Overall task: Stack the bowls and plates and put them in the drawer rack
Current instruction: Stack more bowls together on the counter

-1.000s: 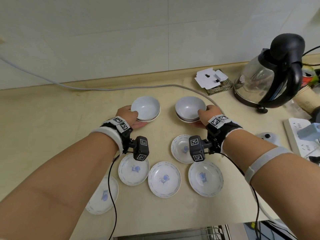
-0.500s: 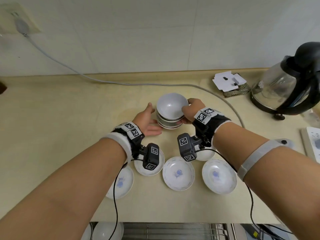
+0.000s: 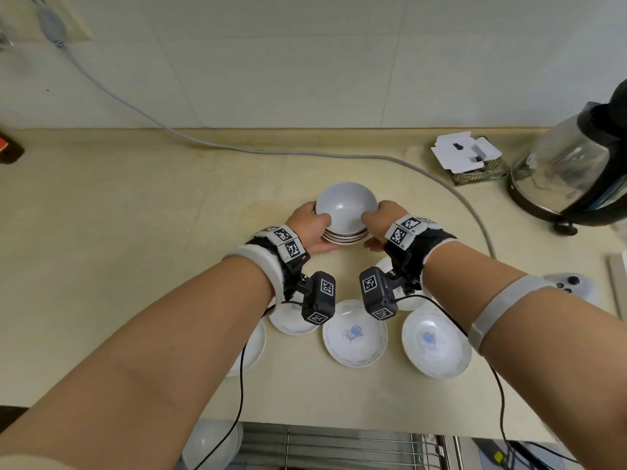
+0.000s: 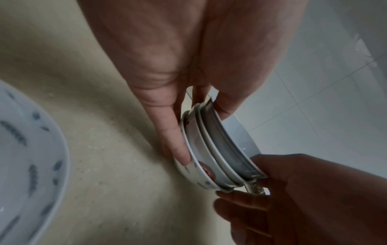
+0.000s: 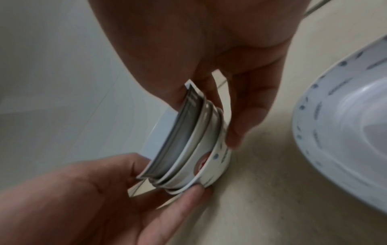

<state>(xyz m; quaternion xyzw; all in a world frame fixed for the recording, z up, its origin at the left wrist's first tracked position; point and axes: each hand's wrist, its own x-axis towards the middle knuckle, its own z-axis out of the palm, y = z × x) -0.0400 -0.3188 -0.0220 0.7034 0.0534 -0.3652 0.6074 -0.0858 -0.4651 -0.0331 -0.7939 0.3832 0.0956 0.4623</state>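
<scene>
Item: my left hand (image 3: pixel 310 228) and right hand (image 3: pixel 381 223), fingers curled on opposite sides of the bowl stack (image 3: pixel 345 213), thumbs on the top rim. Stack sits mid-countertop (image 3: pixel 135 252), behind the plates (image 3: pixel 354 333).

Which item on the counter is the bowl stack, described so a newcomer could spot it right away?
Start at the beige countertop under the tiled wall, where a grey cable curves across it. In front of that cable, both hands, left hand and right hand, grip the bowl stack. Unlike the flat blue-patterned plates lying singly nearer the edge, it is deep, plain inside and nested several high.
</scene>
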